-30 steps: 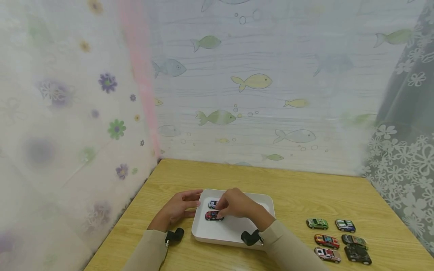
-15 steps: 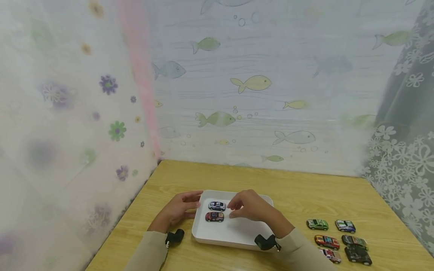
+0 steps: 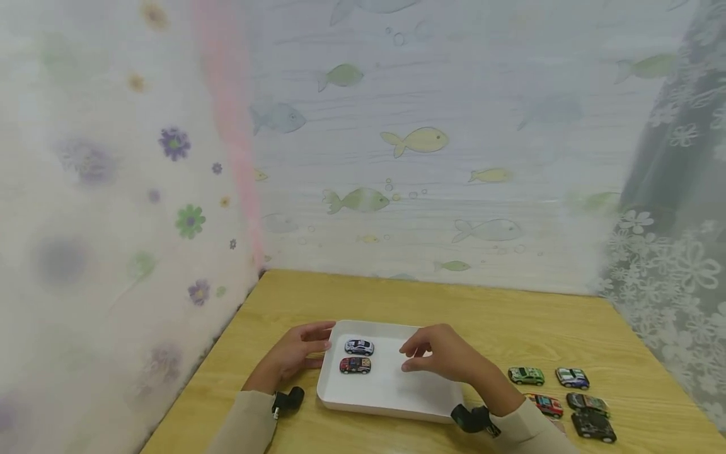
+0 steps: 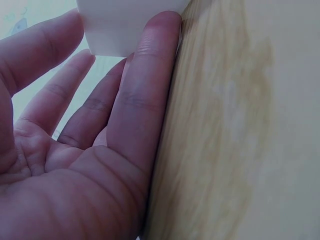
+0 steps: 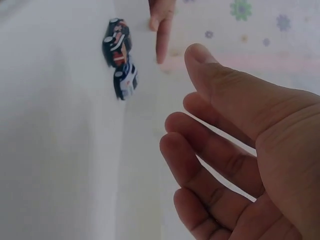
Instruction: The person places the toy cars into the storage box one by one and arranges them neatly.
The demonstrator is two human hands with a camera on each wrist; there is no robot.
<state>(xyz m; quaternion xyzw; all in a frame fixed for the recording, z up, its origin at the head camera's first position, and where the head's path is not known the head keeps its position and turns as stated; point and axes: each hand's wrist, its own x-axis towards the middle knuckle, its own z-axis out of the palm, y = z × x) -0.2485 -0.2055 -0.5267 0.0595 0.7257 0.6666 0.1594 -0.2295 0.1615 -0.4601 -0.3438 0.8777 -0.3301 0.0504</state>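
Note:
A white tray (image 3: 391, 403) lies on the wooden table, with a white-and-blue toy car (image 3: 359, 347) and a red-and-black toy car (image 3: 355, 366) parallel in its left part. My left hand (image 3: 292, 353) rests at the tray's left side. In the left wrist view its extended fingers (image 4: 142, 75) touch the tray wall (image 4: 117, 30), the lowest one along the table. Over the right half of the tray hovers my right hand (image 3: 439, 353), thumb and fingers loosely bent and apart. The right wrist view shows nothing between the thumb and fingers (image 5: 200, 155).
Right of the tray, several toy cars stand on the table, among them a green one (image 3: 526, 376), a white-and-blue one (image 3: 573, 378) and a black one (image 3: 593, 425). The right forearm (image 3: 530, 429) partly covers a red one (image 3: 546, 405). Printed curtains (image 3: 431, 189) hang behind the table.
My right hand has let go of the red-and-black toy car and drawn back to the right, uncovering both cars in the tray. The left hand has stayed at the tray's side.

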